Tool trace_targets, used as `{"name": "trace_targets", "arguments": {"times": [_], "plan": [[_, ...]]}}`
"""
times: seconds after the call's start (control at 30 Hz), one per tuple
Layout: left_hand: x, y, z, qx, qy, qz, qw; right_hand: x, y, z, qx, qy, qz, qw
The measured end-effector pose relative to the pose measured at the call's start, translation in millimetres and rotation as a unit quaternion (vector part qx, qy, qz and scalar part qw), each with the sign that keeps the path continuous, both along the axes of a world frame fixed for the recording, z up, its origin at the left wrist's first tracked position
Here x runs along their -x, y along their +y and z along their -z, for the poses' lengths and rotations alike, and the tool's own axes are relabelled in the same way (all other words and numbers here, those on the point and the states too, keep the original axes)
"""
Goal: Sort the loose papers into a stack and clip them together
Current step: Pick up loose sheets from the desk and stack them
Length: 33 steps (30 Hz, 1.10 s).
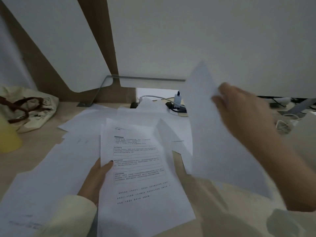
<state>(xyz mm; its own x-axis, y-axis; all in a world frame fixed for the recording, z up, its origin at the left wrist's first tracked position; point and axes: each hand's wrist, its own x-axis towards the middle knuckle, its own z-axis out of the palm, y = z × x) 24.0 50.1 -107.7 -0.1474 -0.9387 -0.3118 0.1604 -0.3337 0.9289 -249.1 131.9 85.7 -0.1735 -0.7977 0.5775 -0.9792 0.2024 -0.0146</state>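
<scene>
While the left hand (95, 180) grips the printed sheets (136, 168) at their left edge, thumb on top and fingers underneath, the right hand (244, 113) holds a blank sheet (213, 142) up in the air to the right. The right hand is motion-blurred: it pinches that sheet near its upper edge, but I cannot tell the finger detail.

Writing: the top printed sheet has a short header, three boxed paragraphs and a few loose lines below. The characters are too small and soft to read. A dark print on the tote bag (34, 108) is also unreadable.

The loose papers (51, 168) lie fanned across the desk (25, 151), overlapping, with their corners at mixed angles. One sheet at the lower left has faint print near the frame edge. The held sheets hang over this spread, near the person's body.

Edges and room: a bare strip of desk runs on the left between the papers and the tote bag. A yellow object (8, 137) sits at the far left edge. A wedge of bare desk shows between the held sheets and the raised blank one. At the back, white partition panels (188, 40) close off the desk. A white charger plug (177, 99) sits in the gap under them. A coiled white cable (283, 124) lies on the right, behind the right hand.
</scene>
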Motion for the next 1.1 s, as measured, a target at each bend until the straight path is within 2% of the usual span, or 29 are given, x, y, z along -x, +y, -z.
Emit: {"name": "trace_targets", "arguments": {"times": [0.1,0.17,0.27,0.37,0.47,0.53,0.57,0.6,0.63,0.7,0.73,0.77,0.9,1.03,1.1], "plan": [[4,4,1,0.005,0.020,0.007,1.000,-50,-26,34,-0.122,0.005,-0.078,0.989],[6,7,1,0.011,0.025,0.009,1.000,-84,-41,64,-0.197,-0.056,-0.136,0.969],[7,10,4,0.028,0.032,-0.001,0.999,-122,-58,110,-0.259,-0.178,-0.186,0.931],[7,10,6,0.017,0.037,-0.010,0.999,-145,-66,141,-0.287,-0.337,-0.194,0.875],[6,8,10,0.011,0.047,-0.020,0.999,-155,-65,154,-0.309,-0.475,-0.195,0.800],[6,7,10,0.017,0.054,-0.027,0.998,-153,-63,157,-0.334,-0.534,-0.216,0.746],[6,7,9,0.019,0.054,-0.027,0.998,-146,-63,157,-0.336,-0.540,-0.221,0.739],[6,6,9,0.018,0.052,-0.029,0.998,-136,-64,157,-0.326,-0.535,-0.217,0.749],[6,5,9,0.012,0.049,-0.034,0.998,-122,-67,158,-0.302,-0.516,-0.198,0.777],[5,2,11,0.005,0.040,-0.041,0.998,-87,-71,159,-0.261,-0.428,-0.113,0.858],[5,1,13,0.006,0.035,-0.043,0.998,-69,-72,160,-0.263,-0.372,-0.065,0.888],[6,0,13,0.009,0.029,-0.045,0.999,-53,-71,162,-0.281,-0.324,-0.023,0.903],[9,-1,12,0.019,0.011,-0.058,0.998,-22,-62,172,-0.381,-0.242,0.038,0.891],[9,-2,14,0.025,0.000,-0.061,0.998,-16,-69,178,-0.397,-0.324,0.033,0.858],[9,-2,15,0.019,0.001,-0.062,0.998,-13,-75,178,-0.412,-0.337,0.033,0.846]]}}
